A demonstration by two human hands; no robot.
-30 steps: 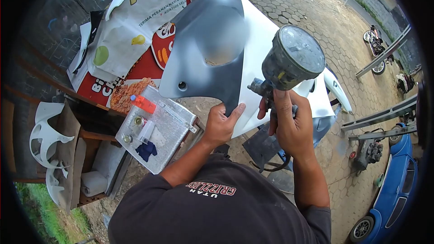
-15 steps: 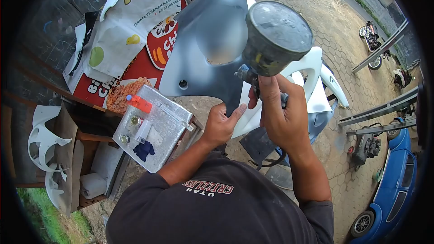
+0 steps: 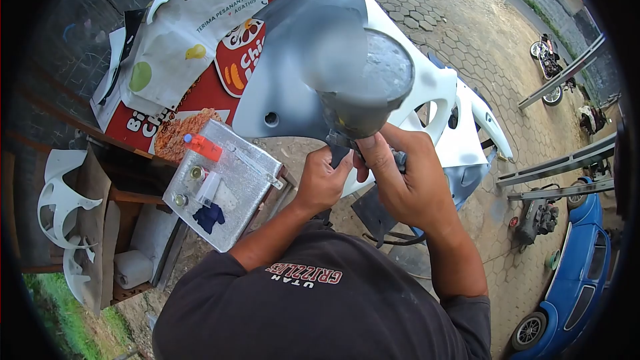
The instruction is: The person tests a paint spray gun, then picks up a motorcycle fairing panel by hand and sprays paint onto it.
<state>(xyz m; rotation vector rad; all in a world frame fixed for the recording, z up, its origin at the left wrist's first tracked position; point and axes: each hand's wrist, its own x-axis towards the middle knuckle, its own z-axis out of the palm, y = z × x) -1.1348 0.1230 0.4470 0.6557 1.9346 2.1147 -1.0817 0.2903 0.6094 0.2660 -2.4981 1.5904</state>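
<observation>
My right hand (image 3: 410, 177) is closed around the grip of a spray gun (image 3: 390, 70), whose dark round cup stands on top. Part of the cup is smeared and blends with the panel behind it. My left hand (image 3: 322, 179) pinches the lower tip of a motorcycle fairing panel (image 3: 287, 47), grey-coated with darker and lighter patches and a small round hole near its lower left. The gun's front lies over the panel's lower part, close to my left fingers. Which part of the trigger my fingers press is hidden.
At left, a silvery box top (image 3: 230, 197) carries an orange bottle (image 3: 203, 147), small cans and a dark blue cloth (image 3: 209, 217). White fairing pieces (image 3: 427, 93) stand behind the gun; another white part (image 3: 65, 193) hangs far left. A blue car (image 3: 580, 273) is at right.
My right hand has moved the spray gun left and slightly down, so its cup now overlaps more of the grey panel. My left hand still holds the panel's tip.
</observation>
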